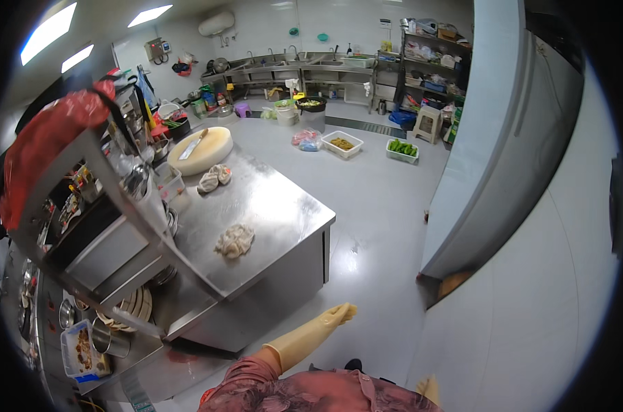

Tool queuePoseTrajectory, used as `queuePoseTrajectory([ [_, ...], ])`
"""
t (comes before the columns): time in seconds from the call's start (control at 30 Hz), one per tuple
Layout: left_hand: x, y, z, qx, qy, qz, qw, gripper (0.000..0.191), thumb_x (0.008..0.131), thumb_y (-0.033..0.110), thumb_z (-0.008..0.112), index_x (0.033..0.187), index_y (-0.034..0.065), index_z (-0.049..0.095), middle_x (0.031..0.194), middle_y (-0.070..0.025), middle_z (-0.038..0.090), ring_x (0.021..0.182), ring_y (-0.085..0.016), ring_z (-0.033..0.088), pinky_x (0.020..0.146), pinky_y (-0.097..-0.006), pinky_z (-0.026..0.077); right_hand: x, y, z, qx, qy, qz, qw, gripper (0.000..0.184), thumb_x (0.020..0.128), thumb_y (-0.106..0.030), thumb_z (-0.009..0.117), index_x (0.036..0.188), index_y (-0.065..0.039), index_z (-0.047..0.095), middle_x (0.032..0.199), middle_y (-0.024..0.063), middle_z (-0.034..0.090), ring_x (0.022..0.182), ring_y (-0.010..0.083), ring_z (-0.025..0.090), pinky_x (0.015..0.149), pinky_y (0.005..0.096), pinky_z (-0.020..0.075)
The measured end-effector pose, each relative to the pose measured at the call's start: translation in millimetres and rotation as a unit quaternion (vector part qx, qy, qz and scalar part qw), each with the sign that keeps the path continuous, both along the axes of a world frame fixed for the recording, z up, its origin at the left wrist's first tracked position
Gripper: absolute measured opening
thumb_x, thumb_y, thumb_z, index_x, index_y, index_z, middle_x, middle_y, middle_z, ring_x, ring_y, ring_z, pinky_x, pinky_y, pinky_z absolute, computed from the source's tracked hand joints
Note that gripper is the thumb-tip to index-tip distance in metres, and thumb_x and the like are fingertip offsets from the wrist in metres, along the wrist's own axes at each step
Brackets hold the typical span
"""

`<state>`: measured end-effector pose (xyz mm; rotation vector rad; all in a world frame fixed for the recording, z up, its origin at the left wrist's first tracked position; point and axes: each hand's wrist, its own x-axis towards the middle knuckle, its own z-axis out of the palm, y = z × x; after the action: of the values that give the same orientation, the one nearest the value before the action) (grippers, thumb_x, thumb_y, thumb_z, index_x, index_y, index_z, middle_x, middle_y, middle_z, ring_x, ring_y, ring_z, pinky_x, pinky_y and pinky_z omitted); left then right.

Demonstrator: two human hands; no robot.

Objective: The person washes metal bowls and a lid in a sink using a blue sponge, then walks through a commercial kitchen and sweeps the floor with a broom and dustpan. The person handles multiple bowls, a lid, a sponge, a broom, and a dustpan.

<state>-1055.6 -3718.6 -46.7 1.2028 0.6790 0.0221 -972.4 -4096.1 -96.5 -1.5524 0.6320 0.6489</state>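
Note:
My left hand, in a long cream rubber glove, hangs over the floor just past the near corner of a stainless steel worktable; its fingers are bunched and I cannot tell whether they hold anything. At the lower right edge only a bit of my right hand shows, gloved too, mostly hidden beside my body. On the worktable lie a crumpled cloth and a second bunched cloth. Behind them a knife rests on a thick round chopping board.
Left stands a metal rack with a red plastic bag. A tall steel cabinet rises on the right. Tubs of green peppers and brownish food sit on the floor ahead, before a sink counter.

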Motion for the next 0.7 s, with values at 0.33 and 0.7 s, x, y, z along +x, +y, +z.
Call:
queuePoseTrajectory([
  [0.33, 134.0, 89.5, 64.7, -0.124, -0.099, 0.084, 0.984, 0.048, 0.089, 0.04, 0.03, 0.12, 0.0036, 0.038, 0.116, -0.0142, 0.047, 0.106, -0.022, 0.045, 0.09, -0.0312, 0.037, 164.7, 375.6, 134.0, 0.201, 0.152, 0.428, 0.868, 0.04, 0.085, -0.033, 0.042, 0.115, -0.008, 0.042, 0.117, 0.0082, 0.045, 0.107, 0.021, 0.043, 0.089, 0.0318, 0.0365],
  [0.7, 284.0, 232.6, 102.6, -0.14, -0.13, 0.276, 0.942, 0.038, 0.089, 0.036, 0.029, 0.096, 0.0039, 0.048, 0.095, -0.0118, 0.056, 0.086, -0.019, 0.052, 0.075, -0.0304, 0.044, 262.7, 530.3, 189.8, 0.422, 0.003, 0.488, 0.764, 0.043, 0.088, -0.021, 0.033, 0.127, -0.003, 0.027, 0.135, 0.0075, 0.02, 0.126, 0.0194, 0.015, 0.102, 0.0318, 0.0113],
])
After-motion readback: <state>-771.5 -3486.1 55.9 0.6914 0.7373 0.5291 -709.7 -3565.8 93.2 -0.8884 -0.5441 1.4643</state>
